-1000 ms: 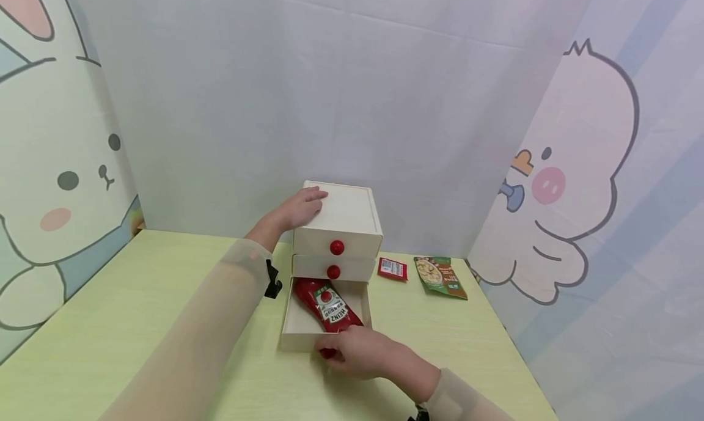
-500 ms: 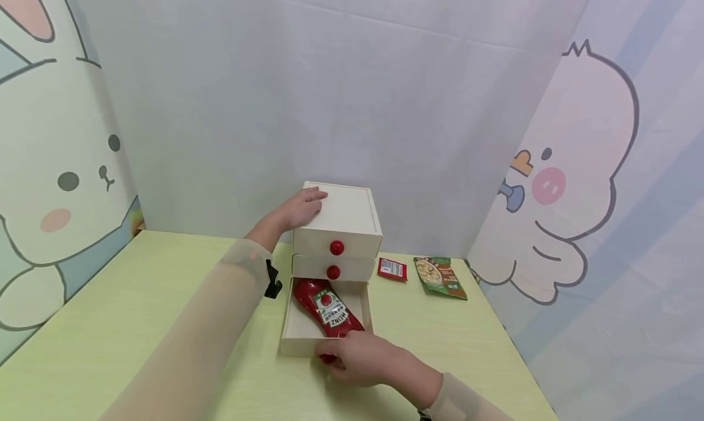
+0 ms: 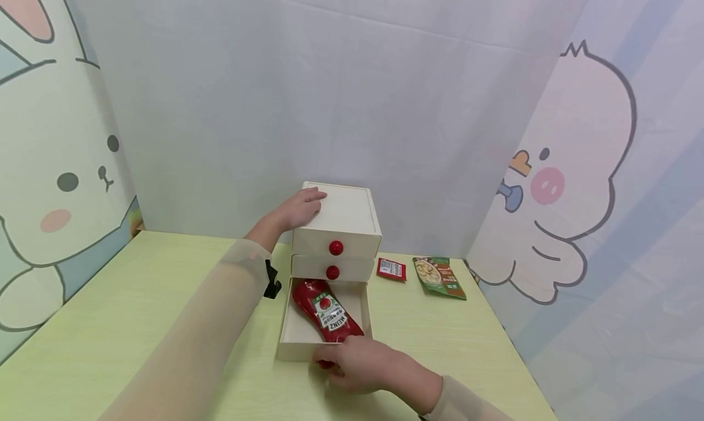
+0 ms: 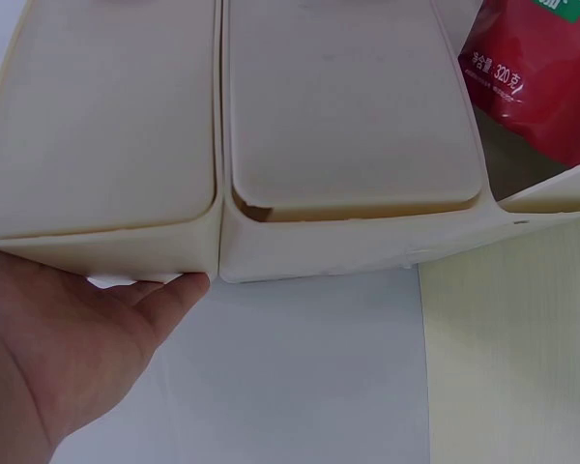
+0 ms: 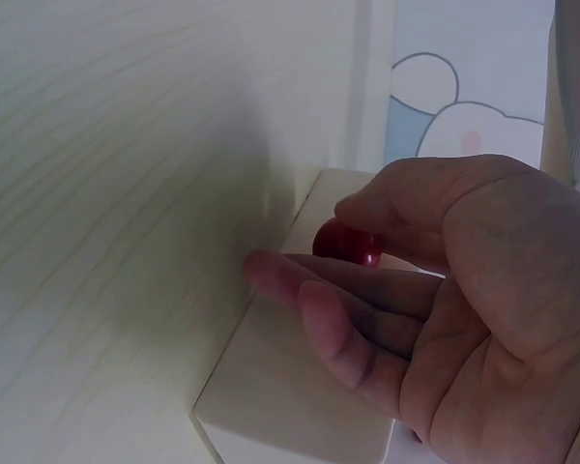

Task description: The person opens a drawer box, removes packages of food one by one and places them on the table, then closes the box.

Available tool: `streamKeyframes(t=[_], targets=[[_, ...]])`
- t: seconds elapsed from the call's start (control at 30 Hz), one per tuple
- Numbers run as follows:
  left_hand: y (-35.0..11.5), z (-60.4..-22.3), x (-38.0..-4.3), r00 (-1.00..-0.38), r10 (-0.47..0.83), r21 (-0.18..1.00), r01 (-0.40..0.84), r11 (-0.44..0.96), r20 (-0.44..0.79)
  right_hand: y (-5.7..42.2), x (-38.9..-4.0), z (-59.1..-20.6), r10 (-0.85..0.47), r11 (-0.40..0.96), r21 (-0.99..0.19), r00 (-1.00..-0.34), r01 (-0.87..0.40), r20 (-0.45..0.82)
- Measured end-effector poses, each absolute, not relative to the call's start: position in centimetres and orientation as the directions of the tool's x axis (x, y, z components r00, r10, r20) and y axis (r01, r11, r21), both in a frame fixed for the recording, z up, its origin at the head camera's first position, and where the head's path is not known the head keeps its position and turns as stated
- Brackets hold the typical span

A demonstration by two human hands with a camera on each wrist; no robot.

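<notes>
A white drawer unit with round red knobs stands on the table. My left hand rests on its top left edge; in the left wrist view the hand lies against the unit's side, fingers fairly straight. The bottom drawer is pulled out towards me. Inside it, a red Heinz ketchup pouch lies slanted. At the drawer's front, my right hand pinches the red knob between thumb and fingers. The two upper drawers sit pushed in.
Right of the unit lie a small red packet and a green-brown food pouch on the pale yellow-green table. A grey-white curtain hangs close behind the unit, with cartoon-printed sheets at both sides.
My right hand has drawn the bottom drawer slightly further towards me, with the ketchup pouch moving along in it. The left hand has stayed on the unit's top.
</notes>
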State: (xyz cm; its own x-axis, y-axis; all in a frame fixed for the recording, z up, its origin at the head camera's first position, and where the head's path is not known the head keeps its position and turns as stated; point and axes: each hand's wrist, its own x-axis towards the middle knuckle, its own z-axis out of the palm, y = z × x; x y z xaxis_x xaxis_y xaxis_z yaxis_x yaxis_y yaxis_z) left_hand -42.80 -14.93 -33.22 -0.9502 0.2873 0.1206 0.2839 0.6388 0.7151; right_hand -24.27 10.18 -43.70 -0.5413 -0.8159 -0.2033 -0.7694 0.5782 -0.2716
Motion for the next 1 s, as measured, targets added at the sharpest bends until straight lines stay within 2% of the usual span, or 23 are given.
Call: streamKeyframes(t=[0.23, 0.73, 1.0], targets=[[-14.9, -33.2, -42.9, -0.949, 0.288, 0.720, 0.287, 0.632, 0.125, 10.1, -24.1, -43.6, -0.802, 0.597, -0.292, -0.551, -0.747, -0.230], [-14.9, -33.3, -42.7, -0.950, 0.284, 0.728, 0.285, 0.623, 0.129, 10.1, -23.7, -43.6, -0.823, 0.567, -0.279, -0.519, -0.775, -0.230], [-15.0, -33.2, -42.8, -0.952, 0.281, 0.732, 0.278, 0.622, 0.122, 10.6, -24.2, -42.1, -0.858, 0.502, -0.270, -0.433, -0.822, -0.275]])
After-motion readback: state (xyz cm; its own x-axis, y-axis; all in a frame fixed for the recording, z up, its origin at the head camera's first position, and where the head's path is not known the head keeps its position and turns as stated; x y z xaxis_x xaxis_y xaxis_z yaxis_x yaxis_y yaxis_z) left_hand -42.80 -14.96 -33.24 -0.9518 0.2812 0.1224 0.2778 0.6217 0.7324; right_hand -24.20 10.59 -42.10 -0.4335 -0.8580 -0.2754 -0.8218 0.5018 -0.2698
